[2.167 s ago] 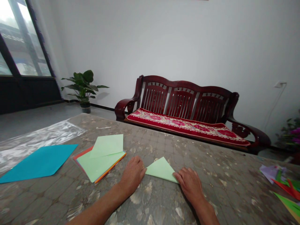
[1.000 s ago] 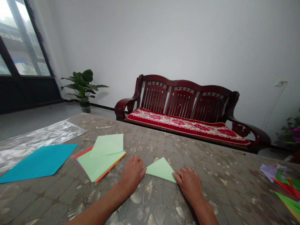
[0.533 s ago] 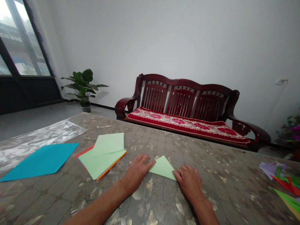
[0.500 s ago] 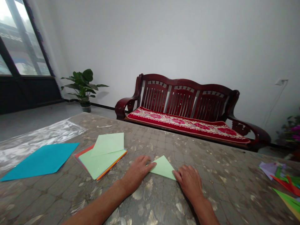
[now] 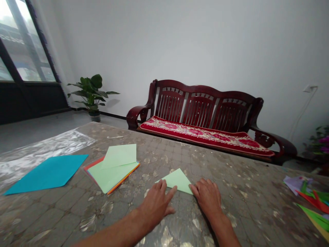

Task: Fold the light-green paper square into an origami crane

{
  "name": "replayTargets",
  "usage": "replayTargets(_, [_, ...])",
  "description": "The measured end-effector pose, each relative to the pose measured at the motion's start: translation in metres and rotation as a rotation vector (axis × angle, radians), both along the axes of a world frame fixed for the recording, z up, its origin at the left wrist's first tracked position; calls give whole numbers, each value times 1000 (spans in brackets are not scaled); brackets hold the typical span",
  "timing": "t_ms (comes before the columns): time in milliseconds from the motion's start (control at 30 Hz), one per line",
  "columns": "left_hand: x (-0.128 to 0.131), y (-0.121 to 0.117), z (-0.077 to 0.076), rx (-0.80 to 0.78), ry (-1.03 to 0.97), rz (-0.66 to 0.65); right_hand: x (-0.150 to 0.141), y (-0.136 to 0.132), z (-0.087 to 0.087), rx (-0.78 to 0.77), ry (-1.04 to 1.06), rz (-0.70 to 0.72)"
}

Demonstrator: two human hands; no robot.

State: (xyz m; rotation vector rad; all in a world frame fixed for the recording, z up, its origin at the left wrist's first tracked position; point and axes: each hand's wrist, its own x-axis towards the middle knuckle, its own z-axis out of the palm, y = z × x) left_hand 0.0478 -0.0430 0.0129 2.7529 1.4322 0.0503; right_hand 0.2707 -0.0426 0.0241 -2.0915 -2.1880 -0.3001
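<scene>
A light green folded paper [image 5: 178, 180], triangular in shape, lies flat on the table with its point facing away from me. My left hand [image 5: 158, 202] is at its left part, fingers apart and thumb stretched out, with fingertips on the near folded edge. At the right corner, my right hand [image 5: 207, 197] has its thumb and fingers closed on the paper. To the left, a light green sheet [image 5: 120, 155] rests on a stack of coloured paper [image 5: 109, 178] in clear wrapping. Farther left is a blue sheet [image 5: 48, 173].
The patterned table covering [image 5: 102, 223] spans the foreground. Clear plastic [image 5: 64, 142] lies at the left edge. Several coloured paper pieces [image 5: 312, 193] sit at the far right. Beyond the table stand a wooden bench [image 5: 197, 106] and a potted plant [image 5: 92, 92].
My left hand has moved nearer to me and slightly right along the folded edge, its fingers spreading. My right hand stays at the right corner. The view has shifted slightly.
</scene>
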Motion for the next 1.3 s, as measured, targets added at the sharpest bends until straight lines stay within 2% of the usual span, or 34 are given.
replayTargets(133, [6,-4,-1,-34,30,19,-1,-1,1,12,-7,-11])
replayTargets(333, [5,-6,-16,-2,20,63,0,-2,-2,30,-14,-7])
replayTargets(500, [6,-10,-23,24,-27,88,-1,-9,0,150,-1,-59])
replayTargets(567, [6,-12,-22,25,-39,99,-10,-13,-1,214,43,19])
replayTargets(633, [7,-13,-21,22,-47,106,-25,-19,-6,255,118,221])
replayTargets(700, [6,-13,-20,28,-56,107,-40,-24,-13,178,162,412])
replayTargets(767, [4,-14,-20,37,-58,98,-51,-30,-19,55,206,478])
replayTargets(900, [-2,-13,-18,27,-43,71,-54,-37,-20,-181,286,439])
replayTargets(1067, [-10,-11,-14,9,-23,49,-47,-42,0,-390,303,352])
replayTargets(1167, [-15,-10,-10,-16,-16,83,-43,-43,8,-435,294,287])
replayTargets(1300, [-24,-10,-7,-37,-12,119,-34,-43,4,-384,285,270])
